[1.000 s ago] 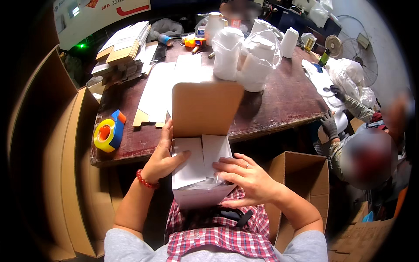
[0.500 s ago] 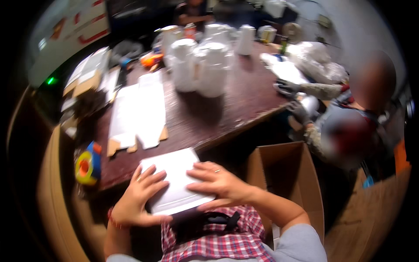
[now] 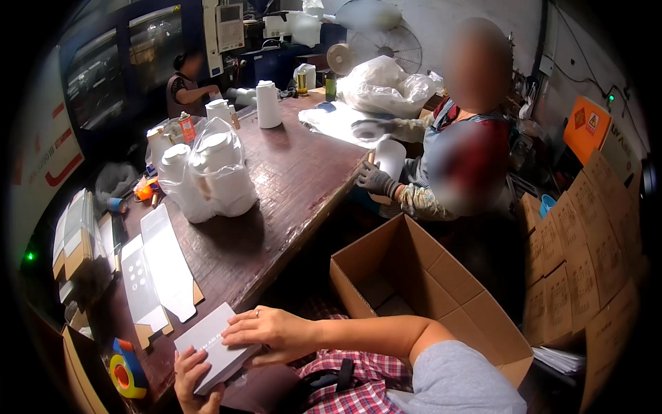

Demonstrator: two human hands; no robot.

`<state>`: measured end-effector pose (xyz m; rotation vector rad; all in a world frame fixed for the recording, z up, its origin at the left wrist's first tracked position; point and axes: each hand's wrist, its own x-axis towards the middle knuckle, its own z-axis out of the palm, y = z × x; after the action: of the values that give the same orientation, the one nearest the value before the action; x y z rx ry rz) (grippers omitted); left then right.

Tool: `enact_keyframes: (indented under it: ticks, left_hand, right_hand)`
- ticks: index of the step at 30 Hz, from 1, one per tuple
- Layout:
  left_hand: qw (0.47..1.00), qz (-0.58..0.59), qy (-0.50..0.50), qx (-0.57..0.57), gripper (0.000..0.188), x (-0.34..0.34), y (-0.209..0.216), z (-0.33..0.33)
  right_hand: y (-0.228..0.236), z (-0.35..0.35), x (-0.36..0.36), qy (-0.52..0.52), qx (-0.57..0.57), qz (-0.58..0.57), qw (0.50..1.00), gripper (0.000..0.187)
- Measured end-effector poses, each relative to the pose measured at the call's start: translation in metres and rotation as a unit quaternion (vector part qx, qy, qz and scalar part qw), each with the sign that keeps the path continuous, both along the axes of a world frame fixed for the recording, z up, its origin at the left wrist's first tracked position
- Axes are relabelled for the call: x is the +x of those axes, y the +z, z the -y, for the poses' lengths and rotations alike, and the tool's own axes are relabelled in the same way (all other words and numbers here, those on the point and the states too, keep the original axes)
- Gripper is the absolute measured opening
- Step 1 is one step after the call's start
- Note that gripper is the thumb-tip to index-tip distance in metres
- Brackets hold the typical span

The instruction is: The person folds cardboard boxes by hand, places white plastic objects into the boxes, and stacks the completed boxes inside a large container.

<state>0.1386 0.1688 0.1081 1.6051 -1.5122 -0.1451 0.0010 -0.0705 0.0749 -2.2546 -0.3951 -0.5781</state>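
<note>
Left hand [image 3: 193, 378], cropped by the lower edge, and right hand [image 3: 276, 334] clamp a white box [image 3: 208, 337] between them, its underside hidden; the right forearm [image 3: 376, 334] blocks part of an open carton [image 3: 441, 286]; a tape dispenser [image 3: 127, 371] sits left of the hands on the tabletop [image 3: 300, 183].

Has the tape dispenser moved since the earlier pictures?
No: judged against the table, the tape dispenser stays at the near-left corner; the camera's view has turned.

Head-worn fisheye, left of pair; looks down at close hands [image 3: 276, 332], out across table [image 3: 303, 162] toward wall [image 3: 432, 33]
</note>
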Motion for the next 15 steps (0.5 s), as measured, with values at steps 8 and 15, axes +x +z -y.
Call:
enact_keyframes:
  ticks: [8, 15]
  left_hand:
    - [0.999, -0.041, -0.005, 0.015, 0.032, -0.002, -0.011, -0.008]
    - [0.999, 0.046, -0.009, 0.017, 0.027, 0.003, -0.014, -0.016]
  right_hand:
    - [-0.005, -0.008, -0.005, 0.026, 0.014, 0.039, 0.999, 0.033]
    - [-0.006, -0.010, -0.008, 0.033, -0.072, 0.067, 0.995, 0.047]
